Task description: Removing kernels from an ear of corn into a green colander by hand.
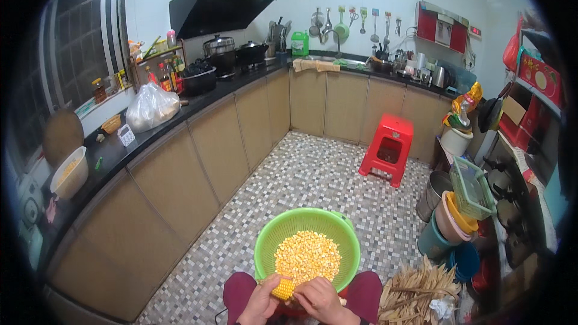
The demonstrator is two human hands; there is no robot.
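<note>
A green plastic basket (pixel 337 232) rests on my lap, holding a heap of loose yellow corn kernels (pixel 307 256). At its near rim I hold a yellow corn cob (pixel 282 289) with both hands. My left hand (pixel 260 302) grips the cob's left side. My right hand (pixel 319 298) is closed on its right end, thumb pressed against the kernels. My knees in dark red trousers (pixel 238 292) show on both sides of the basket.
A pile of dry corn husks (pixel 415 292) lies at my right. A red plastic stool (pixel 387 147) stands on the mosaic floor (pixel 313 174). Stacked buckets and basins (pixel 448 222) sit at the right. An L-shaped black counter (pixel 156 129) runs along the left and back.
</note>
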